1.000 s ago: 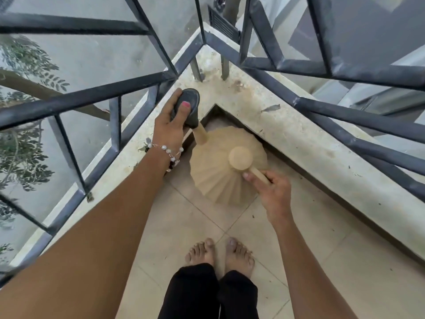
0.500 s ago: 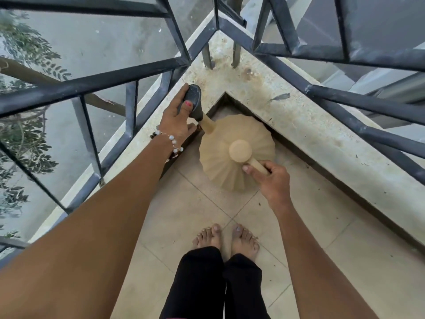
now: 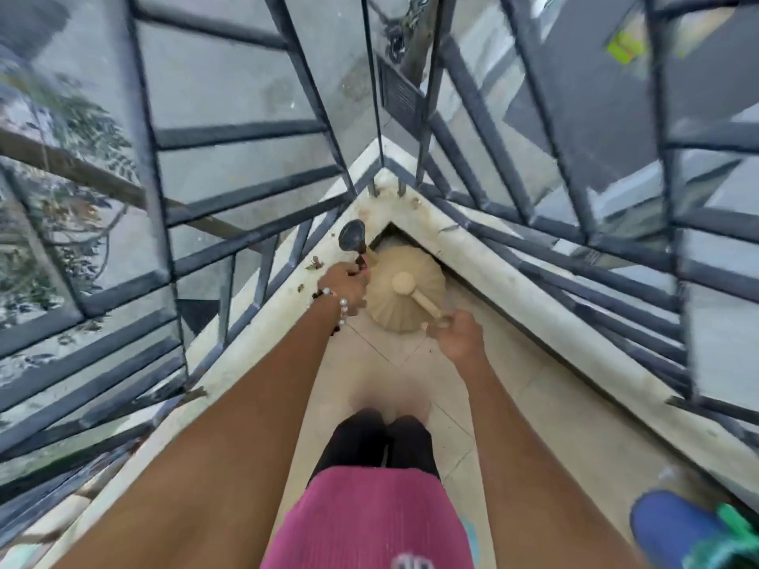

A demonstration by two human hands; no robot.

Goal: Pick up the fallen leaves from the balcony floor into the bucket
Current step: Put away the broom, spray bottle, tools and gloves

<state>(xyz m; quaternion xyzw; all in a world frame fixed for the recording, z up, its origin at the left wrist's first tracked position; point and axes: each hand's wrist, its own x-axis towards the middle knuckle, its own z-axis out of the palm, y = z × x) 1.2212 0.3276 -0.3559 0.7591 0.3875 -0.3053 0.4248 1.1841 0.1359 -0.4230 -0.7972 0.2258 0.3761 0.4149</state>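
A beige ribbed watering can stands in the balcony's corner, its black spout head resting over the pale ledge. My left hand curls round the spout's neck just below that black head. My right hand grips the end of the can's handle. Small dry leaves lie on the ledge beside my left hand. A blue bucket shows at the bottom right corner, blurred, with something green at its rim.
Dark metal railings close both sides of the corner above the ledge. Beige floor tiles run back towards my legs and feet. A tree stands beyond the left railing.
The view has risen and pulled back from the corner. My left hand has slid from the black spout head down to the spout's neck. The blue bucket has come into view.
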